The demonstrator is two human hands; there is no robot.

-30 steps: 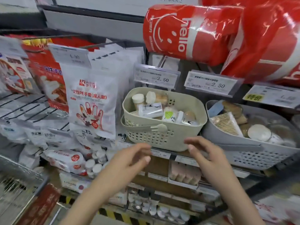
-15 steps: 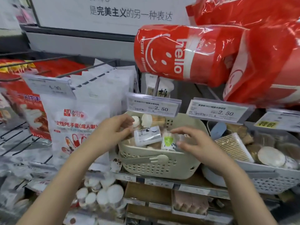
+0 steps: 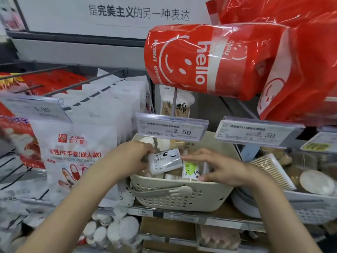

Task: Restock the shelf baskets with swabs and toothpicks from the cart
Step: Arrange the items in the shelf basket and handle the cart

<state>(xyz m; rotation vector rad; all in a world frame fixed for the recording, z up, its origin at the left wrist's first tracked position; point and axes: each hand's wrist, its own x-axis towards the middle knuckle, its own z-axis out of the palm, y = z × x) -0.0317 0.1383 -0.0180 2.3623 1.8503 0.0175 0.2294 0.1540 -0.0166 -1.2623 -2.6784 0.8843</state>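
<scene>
A beige perforated basket (image 3: 182, 198) stands on the shelf, filled with small swab and toothpick containers. My left hand (image 3: 135, 154) reaches in from the left and grips the end of a white box with a drawn eye (image 3: 167, 160). My right hand (image 3: 222, 168) comes in from the right, its fingers curled round a clear tub with a green label (image 3: 190, 170). To the right, a white basket (image 3: 313, 205) holds a flat pack of toothpicks (image 3: 271, 170) and round tubs.
Two 2.50 price tags (image 3: 171, 127) hang over the baskets. Red "hello" packs (image 3: 209, 59) overhang from the shelf above. White glove packets (image 3: 76, 157) hang on hooks to the left. Round tubs (image 3: 113, 232) lie on the lower shelf.
Both hands have risen from below the beige basket into it. The left has taken hold of the white box and the right has closed round the green-label tub. The view moved closer.
</scene>
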